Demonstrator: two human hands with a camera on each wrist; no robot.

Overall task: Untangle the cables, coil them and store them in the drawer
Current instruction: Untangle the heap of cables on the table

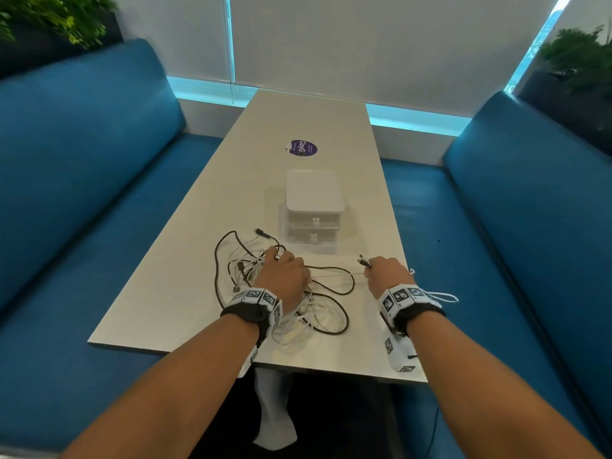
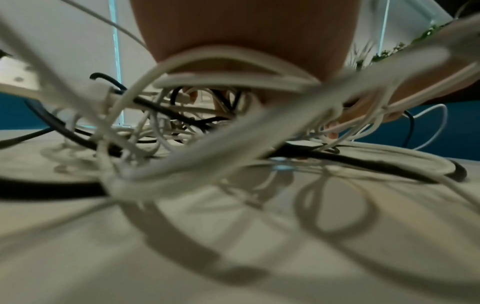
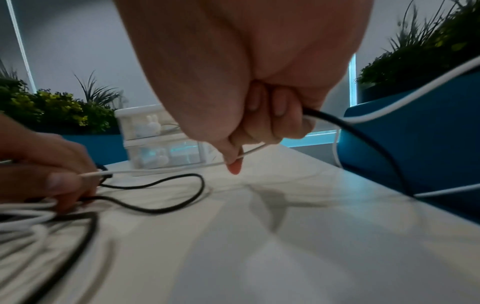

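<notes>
1. Our left hand (image 1: 281, 276) lies on the cable tangle (image 1: 265, 293), just nearer us and left of the drawer box (image 1: 313, 207); its fingers curl down among the black and white loops, pinching a white cable (image 3: 155, 170).
2. That white cable runs taut across to our right hand.
3. Our right hand (image 1: 385, 273), nearer us and right of the drawer box, grips the white cable and a black cable (image 3: 363, 139) in closed fingers.
4. The table (image 1: 185, 260) holds everything.
</notes>
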